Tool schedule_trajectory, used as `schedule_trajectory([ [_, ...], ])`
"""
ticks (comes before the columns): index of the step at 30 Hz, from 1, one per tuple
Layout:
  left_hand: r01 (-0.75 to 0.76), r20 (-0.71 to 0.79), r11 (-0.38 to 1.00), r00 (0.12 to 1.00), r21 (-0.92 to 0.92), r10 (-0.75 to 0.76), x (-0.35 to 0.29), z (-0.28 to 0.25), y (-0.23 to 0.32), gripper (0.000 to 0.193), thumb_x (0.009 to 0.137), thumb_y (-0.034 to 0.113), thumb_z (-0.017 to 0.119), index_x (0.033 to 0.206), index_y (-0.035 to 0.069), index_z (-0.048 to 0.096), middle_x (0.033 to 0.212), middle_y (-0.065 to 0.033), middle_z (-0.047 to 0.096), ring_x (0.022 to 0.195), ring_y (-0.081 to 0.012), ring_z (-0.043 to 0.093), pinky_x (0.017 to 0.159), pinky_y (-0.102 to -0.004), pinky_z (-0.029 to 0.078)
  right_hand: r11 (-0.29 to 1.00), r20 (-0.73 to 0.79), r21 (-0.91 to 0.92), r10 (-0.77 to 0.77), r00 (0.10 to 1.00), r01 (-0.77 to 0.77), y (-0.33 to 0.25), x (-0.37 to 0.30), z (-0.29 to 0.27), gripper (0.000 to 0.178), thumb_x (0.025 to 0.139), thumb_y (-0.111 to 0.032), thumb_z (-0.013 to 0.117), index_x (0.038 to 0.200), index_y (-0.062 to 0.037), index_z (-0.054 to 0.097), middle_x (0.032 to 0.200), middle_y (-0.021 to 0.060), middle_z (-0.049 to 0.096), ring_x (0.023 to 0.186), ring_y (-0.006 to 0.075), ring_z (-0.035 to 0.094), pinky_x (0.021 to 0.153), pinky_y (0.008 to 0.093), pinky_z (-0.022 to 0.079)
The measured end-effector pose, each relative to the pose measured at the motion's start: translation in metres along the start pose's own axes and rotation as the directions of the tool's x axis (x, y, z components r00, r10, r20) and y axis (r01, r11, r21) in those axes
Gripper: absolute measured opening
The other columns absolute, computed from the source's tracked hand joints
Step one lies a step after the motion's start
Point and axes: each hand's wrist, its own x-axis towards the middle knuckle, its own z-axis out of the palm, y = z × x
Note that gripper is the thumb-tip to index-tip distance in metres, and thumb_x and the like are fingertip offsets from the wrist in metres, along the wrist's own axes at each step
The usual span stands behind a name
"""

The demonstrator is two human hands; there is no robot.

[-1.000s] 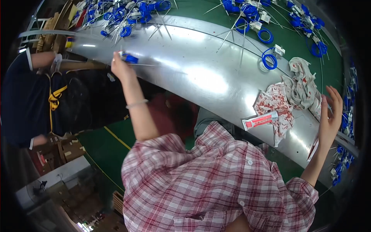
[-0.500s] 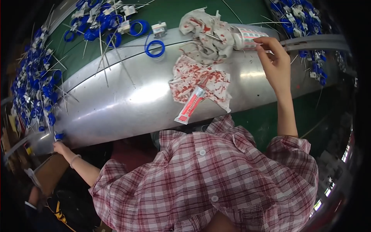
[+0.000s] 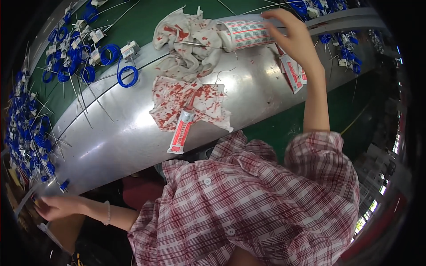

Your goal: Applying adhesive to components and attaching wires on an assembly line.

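My right hand (image 3: pixel 296 37) is at the right end of a white roll of printed labels (image 3: pixel 249 34). Its thumb and forefinger are spread apart beside the roll's edge; whether they touch it I cannot tell. Under its wrist lie red-and-white tubes (image 3: pixel 293 76), partly hidden. My left hand (image 3: pixel 55 207) hangs at the far left edge of the metal bench, blurred, close to a small blue piece (image 3: pixel 64 185); its fingers are unclear. A red-and-white tube (image 3: pixel 181 132) with a red-smeared nozzle rests on a red-stained cloth (image 3: pixel 166 104).
Behind that lies a crumpled stained cloth (image 3: pixel 191 48) with a slim metal tool (image 3: pixel 191 44) on it. Blue coils with white blocks and thin rods (image 3: pixel 80 57) heap at the left and back. The metal bench surface (image 3: pixel 111 146) curves across; green matting lies beyond.
The view has shifted rightward, bringing the tubes under my right wrist into sight. My right thumb and forefinger have spread apart. My left hand has moved off the bench's left edge.
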Motion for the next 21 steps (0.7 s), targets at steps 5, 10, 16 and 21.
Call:
schedule_trajectory([
  [5,-0.443,0.703,0.833,0.473,-0.331,0.531,-0.079,0.092,0.172,0.037,0.084,0.007,0.054,0.118,-0.001,0.042,0.104,-0.0115,0.06,0.103,-0.0266,0.054,0.088,-0.0378,0.04,0.943,0.261,-0.328,0.041,0.965,0.048,0.009,0.004,0.023,0.047,0.087,-0.039,0.053,0.121,-0.0068,0.051,0.114,0.0158,0.055,0.106,0.0319,0.05,0.092,0.0407,0.038],
  [10,-0.025,0.747,0.783,0.281,-0.622,0.603,-0.155,0.17,0.222,0.043,0.082,0.019,0.058,0.118,-0.001,0.045,0.102,-0.0157,0.06,0.099,-0.0317,0.054,0.086,-0.042,0.04,0.975,0.034,-0.22,-0.03,0.999,0.037,0.001,-0.019,0.037,0.052,0.086,-0.04,0.055,0.126,-0.0091,0.046,0.123,0.014,0.05,0.113,0.0303,0.045,0.098,0.0402,0.03],
  [16,-0.201,0.769,0.777,0.131,-0.597,0.625,-0.206,0.231,0.257,0.046,0.081,0.024,0.061,0.117,0.0,0.046,0.101,-0.0159,0.061,0.1,-0.0316,0.054,0.09,-0.0479,0.034,0.964,-0.175,-0.26,-0.098,0.98,0.05,-0.014,-0.046,0.042,0.037,0.076,-0.02,0.067,0.111,-0.0128,0.058,0.118,0.0042,0.052,0.115,0.0226,0.045,0.101,0.0434,0.023],
  [21,0.16,0.795,0.779,0.139,-0.607,0.591,-0.206,0.228,0.265,0.043,0.08,0.017,0.061,0.117,0.003,0.046,0.096,-0.0147,0.06,0.096,-0.0293,0.056,0.085,-0.0444,0.038,0.987,-0.27,-0.131,-0.121,0.955,0.088,-0.002,-0.049,0.026,0.031,0.076,-0.015,0.066,0.106,-0.0107,0.061,0.112,0.0055,0.056,0.109,0.0236,0.05,0.098,0.0416,0.029],
])
